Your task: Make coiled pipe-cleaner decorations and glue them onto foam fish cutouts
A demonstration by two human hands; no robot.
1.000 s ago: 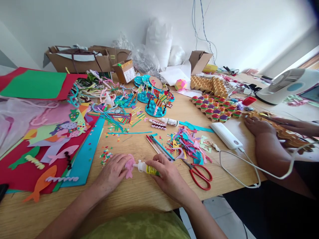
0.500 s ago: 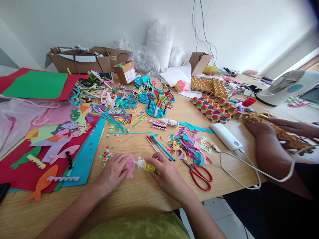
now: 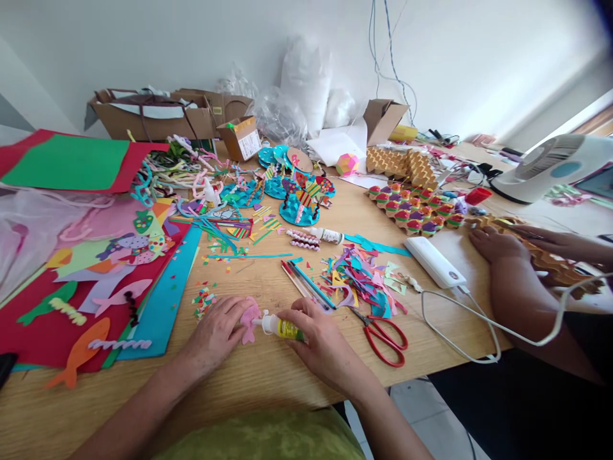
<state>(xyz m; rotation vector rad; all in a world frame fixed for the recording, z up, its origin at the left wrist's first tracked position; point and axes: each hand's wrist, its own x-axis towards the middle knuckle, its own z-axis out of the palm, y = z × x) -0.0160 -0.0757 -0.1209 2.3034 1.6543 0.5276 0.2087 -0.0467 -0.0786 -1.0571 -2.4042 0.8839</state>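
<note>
Between the fingers of my left hand [image 3: 218, 332] is a small pink fish cut-out [image 3: 249, 321], held just above the wooden table. My right hand [image 3: 313, 332] grips a yellow-labelled glue bottle [image 3: 282, 327] lying nearly level, its white nozzle touching or very close to the pink piece. Small coloured paper scraps [image 3: 205, 299] lie beyond my left hand. Past my right hand are pens [image 3: 313, 284] and red-handled scissors [image 3: 387, 342]. A second glue bottle [image 3: 329, 236] rests farther back beside twisted pipe cleaner pieces [image 3: 304, 240].
On the left, coloured sheets [image 3: 163, 319] carry fish cut-outs, one an orange fish [image 3: 83, 358]. Paper strips [image 3: 354, 278] and a white power bank [image 3: 435, 263] with a cable lie right. Another person's hand [image 3: 498, 246] works at a cardboard egg tray [image 3: 565, 271]. Decorated blue discs [image 3: 299, 214] stand behind.
The glue bottle in my right hand has shifted very slightly left and tilted a little against the pink fish cut-out. Otherwise the hands and table look the same.
</note>
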